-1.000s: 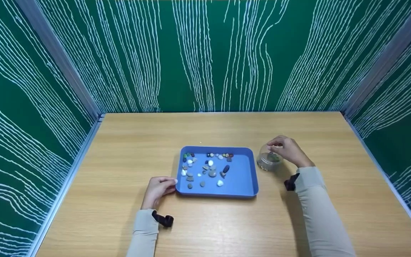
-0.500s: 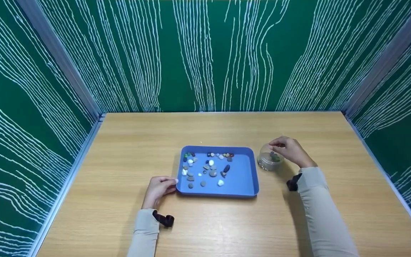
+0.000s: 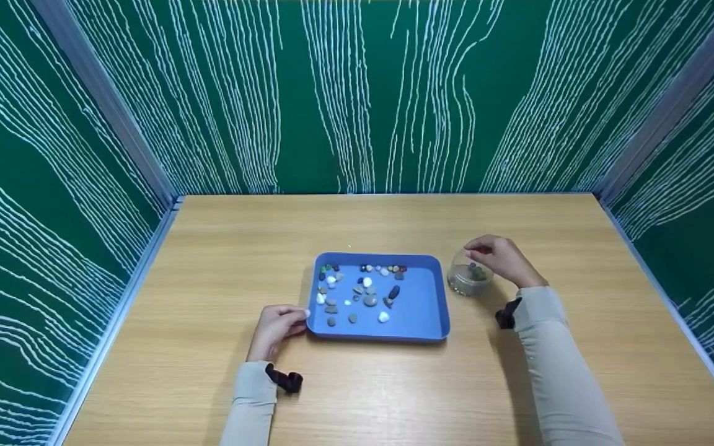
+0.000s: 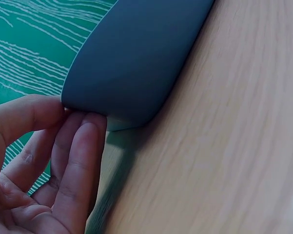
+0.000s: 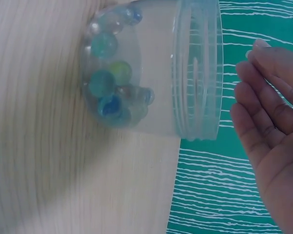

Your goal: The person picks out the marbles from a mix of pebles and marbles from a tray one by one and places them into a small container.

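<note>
My left hand pinches the front left corner of a blue tray, thumb above and fingers below in the left wrist view. Several pebbles lie in the tray, among them a white pebble and a round grey pebble. Small coloured beads or marbles line its back wall. Over a clear lidless jar to the right hovers my right hand. Blue and green marbles rest at the jar's bottom. Thumb and index fingertips meet near its mouth; I cannot tell whether something small sits between them.
The wooden table bears both the tray and the jar, which stands just off the tray's right side. Green panels with white wavy lines enclose the back and sides. Dark wrist cameras are strapped at both cuffs.
My right hand stays over the jar and shifts only slightly. My left hand keeps its grip on the tray, and the pebbles look the same.
</note>
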A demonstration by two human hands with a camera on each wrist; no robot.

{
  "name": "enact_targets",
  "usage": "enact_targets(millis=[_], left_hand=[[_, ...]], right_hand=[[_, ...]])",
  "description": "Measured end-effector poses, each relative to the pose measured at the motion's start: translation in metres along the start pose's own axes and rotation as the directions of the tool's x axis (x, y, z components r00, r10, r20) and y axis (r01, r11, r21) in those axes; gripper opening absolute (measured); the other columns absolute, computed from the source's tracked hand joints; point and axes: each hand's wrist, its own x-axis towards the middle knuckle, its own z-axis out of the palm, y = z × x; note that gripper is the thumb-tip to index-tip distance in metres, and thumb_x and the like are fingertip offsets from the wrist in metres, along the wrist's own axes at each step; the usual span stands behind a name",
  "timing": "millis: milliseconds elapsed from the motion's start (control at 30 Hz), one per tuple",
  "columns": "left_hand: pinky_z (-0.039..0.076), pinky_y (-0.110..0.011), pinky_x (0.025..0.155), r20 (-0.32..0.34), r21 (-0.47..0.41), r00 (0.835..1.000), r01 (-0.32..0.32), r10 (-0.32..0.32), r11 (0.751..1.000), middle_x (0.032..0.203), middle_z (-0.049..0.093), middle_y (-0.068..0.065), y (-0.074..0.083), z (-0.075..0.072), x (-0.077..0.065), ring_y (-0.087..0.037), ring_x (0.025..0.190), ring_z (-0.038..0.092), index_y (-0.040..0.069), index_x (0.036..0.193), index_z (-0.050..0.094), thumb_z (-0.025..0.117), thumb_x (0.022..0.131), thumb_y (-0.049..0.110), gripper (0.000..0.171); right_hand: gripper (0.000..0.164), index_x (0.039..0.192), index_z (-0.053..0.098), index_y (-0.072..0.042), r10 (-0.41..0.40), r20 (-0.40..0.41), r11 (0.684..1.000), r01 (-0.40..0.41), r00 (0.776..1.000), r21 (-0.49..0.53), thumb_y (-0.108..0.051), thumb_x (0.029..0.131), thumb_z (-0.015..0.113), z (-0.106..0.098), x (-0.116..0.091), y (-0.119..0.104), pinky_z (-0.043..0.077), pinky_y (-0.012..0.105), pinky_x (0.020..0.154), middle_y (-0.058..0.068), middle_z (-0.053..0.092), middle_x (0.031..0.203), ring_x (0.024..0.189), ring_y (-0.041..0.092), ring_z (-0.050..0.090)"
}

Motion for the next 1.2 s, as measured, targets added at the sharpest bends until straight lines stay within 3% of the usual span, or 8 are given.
enact_targets(millis=[433,700,933,1200], left_hand=[[0.061,-0.029,0.069,-0.014,-0.001,1.0,0.002,-0.002,1.0,0.083,0.071,-0.008,0.0,0.001,0.003,-0.014,0.07,0.066,-0.01,0.091,0.071,0.069,0.08,-0.003,0.013],[0.06,-0.026,0.067,0.023,-0.02,1.0,0.008,-0.008,1.0,0.078,0.069,-0.004,-0.001,-0.001,0.002,-0.012,0.069,0.066,-0.009,0.091,0.071,0.069,0.08,-0.002,0.014],[0.061,-0.03,0.071,0.017,-0.02,1.0,-0.006,0.006,1.0,0.083,0.071,-0.008,0.0,-0.001,0.001,-0.013,0.07,0.067,-0.013,0.095,0.069,0.069,0.079,-0.003,0.018],[0.061,-0.03,0.072,0.005,-0.009,1.0,0.008,-0.008,1.0,0.083,0.071,-0.007,0.001,0.0,0.001,-0.014,0.074,0.067,-0.012,0.095,0.069,0.068,0.08,-0.002,0.017]], right_hand=[[0.029,0.117,0.066,-0.001,-0.068,0.016,0.998,0.068,0.998,0.018,-0.02,0.097,0.057,0.01,0.013,-0.017,0.055,0.044,0.09,0.019,0.065,0.117,0.104,0.03,0.062],[0.027,0.116,0.066,-0.002,-0.067,0.02,0.997,0.067,0.998,0.024,-0.018,0.096,0.058,0.02,0.022,-0.03,0.055,0.045,0.092,0.017,0.066,0.116,0.105,0.029,0.062],[0.024,0.115,0.068,-0.007,-0.062,0.04,0.998,0.061,0.997,0.017,-0.018,0.096,0.058,0.029,0.03,-0.044,0.054,0.044,0.093,0.014,0.067,0.115,0.105,0.027,0.063],[0.023,0.112,0.069,-0.005,-0.119,0.045,0.993,0.118,0.992,0.009,-0.017,0.095,0.06,0.041,0.038,-0.059,0.057,0.042,0.089,0.014,0.068,0.112,0.1,0.026,0.065]])
